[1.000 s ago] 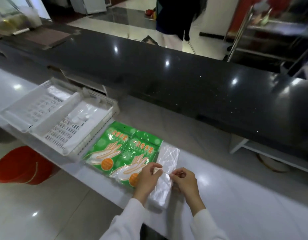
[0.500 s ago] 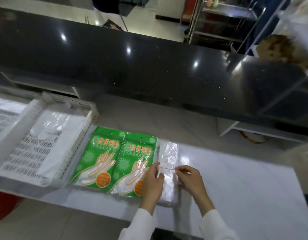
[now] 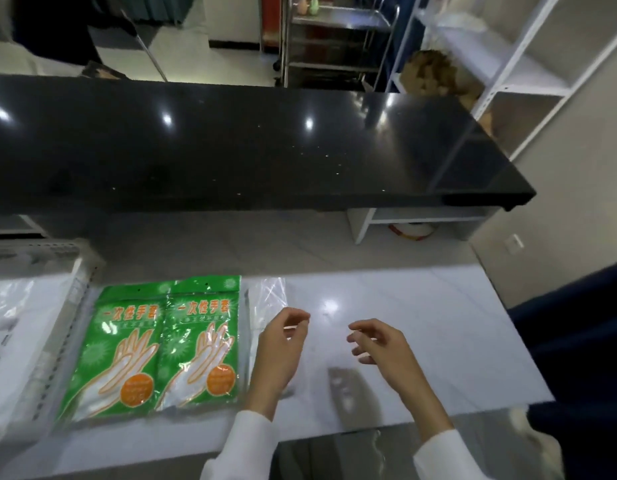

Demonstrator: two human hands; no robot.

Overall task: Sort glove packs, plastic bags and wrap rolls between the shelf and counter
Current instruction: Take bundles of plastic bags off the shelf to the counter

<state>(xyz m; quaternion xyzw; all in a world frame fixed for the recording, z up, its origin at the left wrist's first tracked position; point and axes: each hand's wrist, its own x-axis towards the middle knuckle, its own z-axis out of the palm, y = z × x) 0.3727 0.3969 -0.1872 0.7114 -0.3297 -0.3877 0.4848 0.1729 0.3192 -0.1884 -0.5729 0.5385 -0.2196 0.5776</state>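
Observation:
Two green glove packs lie side by side on the white counter, printed with hand outlines and orange circles. Right of them lies a stack of clear plastic bags, its near part hidden under my left hand. That hand hovers over the stack, with thumb and forefinger pinched on what looks like a thin pale band. My right hand is above bare counter to the right, away from the bags. Its fingers are curled and apart, holding nothing I can make out.
A white perforated basket holding plastic bags sits at the left edge. A raised black countertop runs across behind the white counter. White shelving and a metal rack stand at the back right. Something dark is beside the counter's right end.
My hands have separated: they were together on the clear bags, stretching a thin band; now my right hand has swung right. The view has turned right toward the shelving.

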